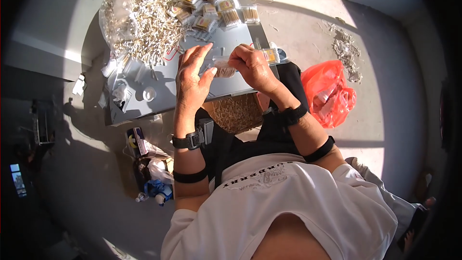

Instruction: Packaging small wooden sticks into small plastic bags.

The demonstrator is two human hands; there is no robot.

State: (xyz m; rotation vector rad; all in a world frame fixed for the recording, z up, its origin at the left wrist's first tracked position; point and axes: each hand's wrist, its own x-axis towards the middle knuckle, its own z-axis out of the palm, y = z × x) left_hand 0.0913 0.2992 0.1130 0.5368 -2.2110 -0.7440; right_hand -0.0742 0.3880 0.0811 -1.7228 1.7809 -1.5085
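Over the front part of the grey table (163, 103), a small clear bag of cotton swabs (224, 69) hangs from my right hand (255, 69). The fingers of that hand are pinched together at the bag's right end. My left hand (192, 79) is open just left of the bag, its fingers stretched up and its thumb apart, close to the bag's left edge. Whether the thumb touches the plastic I cannot tell. Beyond both hands lies a large heap of loose cotton swabs (149, 17). Filled swab packets (226, 7) are piled to the right of the heap.
One packet (270, 56) lies by the table's right edge. A white round lid or roll (149, 94) sits at front left. Below the table is a box of swabs (233, 113). A red plastic bag (329, 96) stands on the floor at right, scraps (347, 50) beyond it.
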